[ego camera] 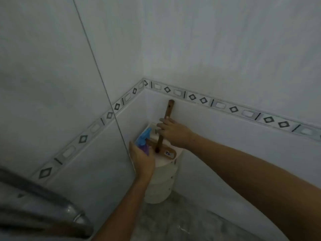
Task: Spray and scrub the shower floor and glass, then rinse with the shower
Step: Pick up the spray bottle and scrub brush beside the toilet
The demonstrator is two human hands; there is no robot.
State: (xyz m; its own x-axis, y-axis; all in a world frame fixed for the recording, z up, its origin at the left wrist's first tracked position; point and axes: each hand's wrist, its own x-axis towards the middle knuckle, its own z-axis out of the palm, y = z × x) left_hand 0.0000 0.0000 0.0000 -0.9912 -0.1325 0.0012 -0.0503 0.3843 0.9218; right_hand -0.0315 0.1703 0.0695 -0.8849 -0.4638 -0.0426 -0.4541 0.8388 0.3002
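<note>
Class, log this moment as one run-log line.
left hand: on spray bottle | right hand: gripping brush handle | both on white corner stand | scrubbing: not started

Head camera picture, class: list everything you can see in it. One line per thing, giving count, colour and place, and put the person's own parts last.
Scrub brush: one, brown wooden handle and head, lying on the corner unit.
Spray bottle: one, blue and purple, on the unit's left side.
Corner unit: one, white, in the wall corner.
Glass panel: one, clear, left.
Tile border: one band, grey diamonds, along both walls.
Floor: grey marbled, bottom.
Metal bar: one, chrome, bottom left.
Left hand: on the spray bottle.
Right hand: around the brush handle.
</note>
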